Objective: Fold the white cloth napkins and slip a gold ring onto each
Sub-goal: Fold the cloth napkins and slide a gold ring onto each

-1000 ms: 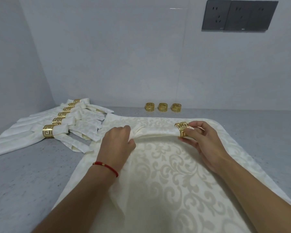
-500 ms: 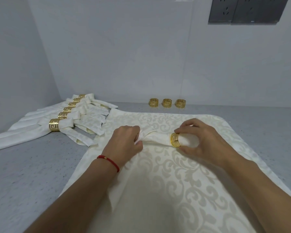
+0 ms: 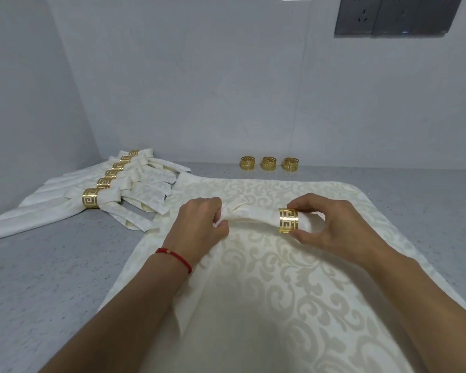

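Right fingers (image 3: 297, 204) pinched the ring (image 3: 288, 220) on the napkin (image 3: 253, 215) roll's end, above the bench (image 3: 51, 278); left hand (image 3: 199, 227) gripped the bunched cloth. I judged: keep the bunch tight and taut, slide the ring to the middle without snagging.

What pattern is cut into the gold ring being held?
A Greek-key style fret cutout on the gold ring, clearest in the head view.
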Demonstrator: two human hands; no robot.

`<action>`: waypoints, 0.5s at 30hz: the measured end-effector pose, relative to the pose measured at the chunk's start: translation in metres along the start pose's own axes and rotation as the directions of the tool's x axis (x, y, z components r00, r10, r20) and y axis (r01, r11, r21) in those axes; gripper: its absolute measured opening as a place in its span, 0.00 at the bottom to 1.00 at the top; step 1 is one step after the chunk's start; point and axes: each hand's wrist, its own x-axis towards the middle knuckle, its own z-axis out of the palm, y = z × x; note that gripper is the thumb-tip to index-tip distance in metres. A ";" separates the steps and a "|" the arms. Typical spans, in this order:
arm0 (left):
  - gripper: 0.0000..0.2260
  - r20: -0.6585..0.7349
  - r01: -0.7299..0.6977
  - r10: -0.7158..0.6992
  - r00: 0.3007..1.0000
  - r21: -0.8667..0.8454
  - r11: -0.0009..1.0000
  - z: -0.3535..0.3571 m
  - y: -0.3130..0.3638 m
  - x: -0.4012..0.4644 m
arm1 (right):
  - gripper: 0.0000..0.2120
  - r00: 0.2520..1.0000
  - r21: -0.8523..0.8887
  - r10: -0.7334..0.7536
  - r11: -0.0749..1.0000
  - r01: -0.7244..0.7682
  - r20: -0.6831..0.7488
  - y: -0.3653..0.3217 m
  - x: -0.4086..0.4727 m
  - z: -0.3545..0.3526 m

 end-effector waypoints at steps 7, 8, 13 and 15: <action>0.12 -0.013 -0.186 0.188 0.982 0.101 0.977 0.006 0.010 0.000 | 0.18 0.997 -0.006 -0.013 1.000 0.014 0.075 -0.017 0.003 0.009; 0.13 -0.016 -0.220 0.223 0.975 0.105 0.970 0.008 0.012 -0.001 | 0.18 0.997 -0.040 -0.006 0.999 0.009 0.080 -0.019 0.003 0.011; 0.15 -0.009 -0.316 0.319 0.948 0.118 0.941 0.013 0.019 -0.004 | 0.18 0.999 -0.129 -0.013 0.991 0.018 0.036 -0.023 0.004 0.017; 0.16 -0.037 -0.340 0.345 0.938 0.109 0.934 0.014 0.022 -0.003 | 0.18 1.000 -0.078 0.001 0.997 -0.002 -0.011 -0.023 0.005 0.020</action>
